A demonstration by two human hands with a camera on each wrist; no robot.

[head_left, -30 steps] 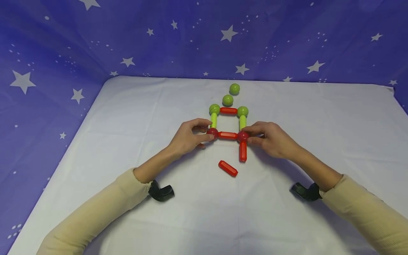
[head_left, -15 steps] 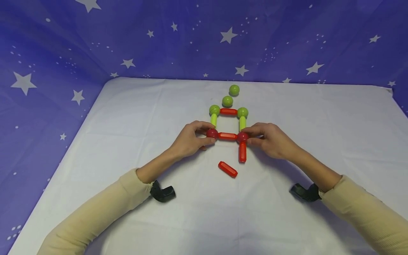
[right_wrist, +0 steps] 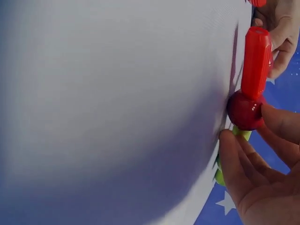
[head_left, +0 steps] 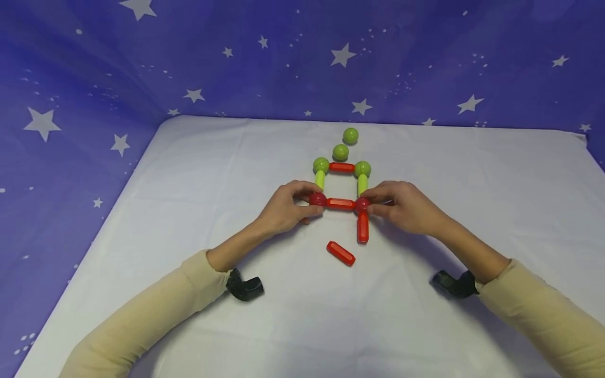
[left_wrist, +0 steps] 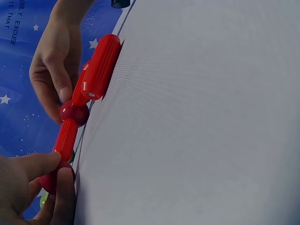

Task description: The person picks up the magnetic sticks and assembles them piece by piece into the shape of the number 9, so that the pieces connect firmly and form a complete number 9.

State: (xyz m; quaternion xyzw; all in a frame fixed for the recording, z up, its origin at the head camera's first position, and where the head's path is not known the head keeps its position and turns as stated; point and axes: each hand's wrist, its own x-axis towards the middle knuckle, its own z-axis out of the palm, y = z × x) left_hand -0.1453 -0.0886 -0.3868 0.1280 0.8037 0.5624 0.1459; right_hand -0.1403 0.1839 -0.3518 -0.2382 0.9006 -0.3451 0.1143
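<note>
A square of magnetic rods and balls lies on the white table. My left hand (head_left: 289, 208) pinches the red ball (head_left: 317, 200) at its near left corner. At the near right corner, my right hand (head_left: 405, 208) holds the other red ball (head_left: 362, 205) between thumb and fingers. A red rod (head_left: 341, 203) joins these two balls, and another red rod (head_left: 363, 229) sticks out from the right one toward me. Yellow-green rods (head_left: 320, 180) run back to two green balls (head_left: 321, 165), bridged by a red rod (head_left: 342, 167). One loose red rod (left_wrist: 101, 65) lies in front.
Two loose green balls (head_left: 341, 152) sit behind the square, one farther back than the other. Black curved pieces (head_left: 246, 288) show at both sleeve cuffs. A purple cloth (head_left: 264, 68) with white stars stands behind and left of the table (head_left: 302, 325).
My left thumb and fingers have shifted their hold on the left red ball, which shows more between them. The right hand stays in place. The whole head view has shifted slightly.
</note>
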